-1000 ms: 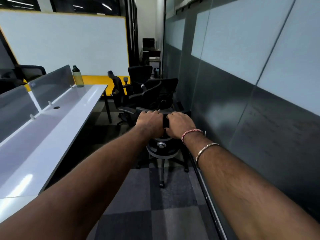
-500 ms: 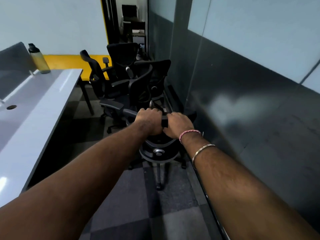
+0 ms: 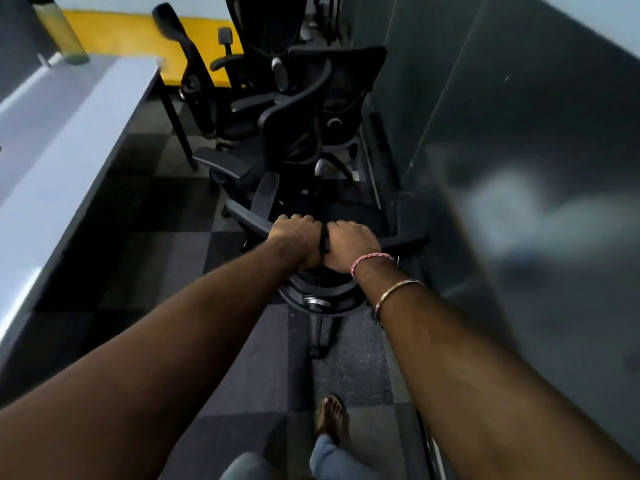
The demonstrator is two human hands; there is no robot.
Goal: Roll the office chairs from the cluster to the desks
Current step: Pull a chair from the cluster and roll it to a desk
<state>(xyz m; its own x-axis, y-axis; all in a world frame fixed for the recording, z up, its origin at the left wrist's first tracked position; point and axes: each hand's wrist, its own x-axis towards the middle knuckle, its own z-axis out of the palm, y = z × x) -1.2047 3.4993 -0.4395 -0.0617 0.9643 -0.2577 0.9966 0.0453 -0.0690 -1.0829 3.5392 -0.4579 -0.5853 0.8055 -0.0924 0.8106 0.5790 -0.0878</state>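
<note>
While both grips curl round the chair back [image 3: 346, 289], left hand [image 3: 298, 242], right hand [image 3: 351, 245], side by side.

Both hands, left hand [image 3: 298, 239] and right hand [image 3: 350, 244], hold the top of a black chair [image 3: 320, 292] beside the white surface [image 3: 62, 133].

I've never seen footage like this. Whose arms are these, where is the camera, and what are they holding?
No machine here: a person wears a camera on the head, looking forward and down, so the arms are theirs. The left hand and right hand grip the top edge of a black office chair's backrest, seen from behind. Beyond it stands a cluster of more black chairs beside the dark wall. On the left runs a long white desk with a green bottle on its far end. Below, the person's sandalled foot shows on the carpet.
</note>
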